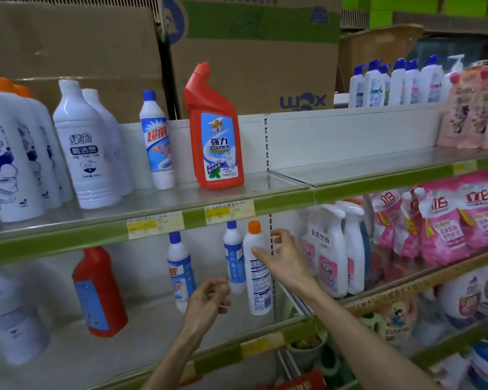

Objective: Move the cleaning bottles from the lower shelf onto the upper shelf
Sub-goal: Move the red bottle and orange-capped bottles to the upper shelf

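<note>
Orange-capped white bottle (257,274) stands upright on the lower shelf (158,336), touching a blue-capped bottle (234,260) on its left. Right hand (283,260): thumb on the bottle's front, fingers spread toward its far side; whether they have closed round it cannot be told. Left hand (206,301): fingers loosely curled, holding nothing, just below the blue-capped bottle. Further left on the lower shelf: second blue-capped bottle (180,273), red bottle (97,292). Upper shelf (152,218) carries a red angled-neck bottle (216,130), a slim blue-capped bottle (157,142) and white bottles (82,147). Pink pouches (445,223) lie to the right.
</note>
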A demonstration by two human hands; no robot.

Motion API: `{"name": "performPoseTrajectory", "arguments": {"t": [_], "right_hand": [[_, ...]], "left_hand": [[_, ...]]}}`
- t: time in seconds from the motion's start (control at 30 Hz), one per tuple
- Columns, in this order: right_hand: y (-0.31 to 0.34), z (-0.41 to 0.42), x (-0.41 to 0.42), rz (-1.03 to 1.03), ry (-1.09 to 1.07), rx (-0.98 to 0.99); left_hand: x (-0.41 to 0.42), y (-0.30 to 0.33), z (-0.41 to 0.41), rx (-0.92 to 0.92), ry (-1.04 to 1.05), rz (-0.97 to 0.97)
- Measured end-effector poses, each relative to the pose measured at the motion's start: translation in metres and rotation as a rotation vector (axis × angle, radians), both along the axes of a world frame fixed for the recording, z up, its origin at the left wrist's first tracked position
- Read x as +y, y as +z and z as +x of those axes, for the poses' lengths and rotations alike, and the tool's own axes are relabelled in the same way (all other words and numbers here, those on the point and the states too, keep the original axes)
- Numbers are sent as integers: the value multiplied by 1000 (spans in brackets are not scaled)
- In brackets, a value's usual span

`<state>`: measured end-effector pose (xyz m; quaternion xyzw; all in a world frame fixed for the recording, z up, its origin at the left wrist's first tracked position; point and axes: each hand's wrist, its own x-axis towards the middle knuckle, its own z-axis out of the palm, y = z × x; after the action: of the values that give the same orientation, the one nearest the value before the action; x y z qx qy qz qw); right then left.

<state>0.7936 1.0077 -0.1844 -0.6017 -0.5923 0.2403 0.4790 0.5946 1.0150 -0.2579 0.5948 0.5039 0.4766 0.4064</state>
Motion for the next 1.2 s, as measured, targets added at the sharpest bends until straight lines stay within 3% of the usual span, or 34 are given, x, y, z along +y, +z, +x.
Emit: {"name": "performPoseTrajectory", "arguments": {"t": [0.23,0.43,0.63,0.87,1.2], "right_hand": [[-34,-16,54,-21,-51,-40],[-47,-32,74,105,-76,-20],[-54,-40,67,217,56,230],[-63,-45,32,386,230,205],[-32,-50,-13,494,392,183]], "left_hand": [[14,-27,16,94,5,63],[18,-40,16,136,-4,133],[19,-48,16,213,-24,196],[4,-40,15,252,-48,259],[-21,-11,-2,75,9,286]]}}
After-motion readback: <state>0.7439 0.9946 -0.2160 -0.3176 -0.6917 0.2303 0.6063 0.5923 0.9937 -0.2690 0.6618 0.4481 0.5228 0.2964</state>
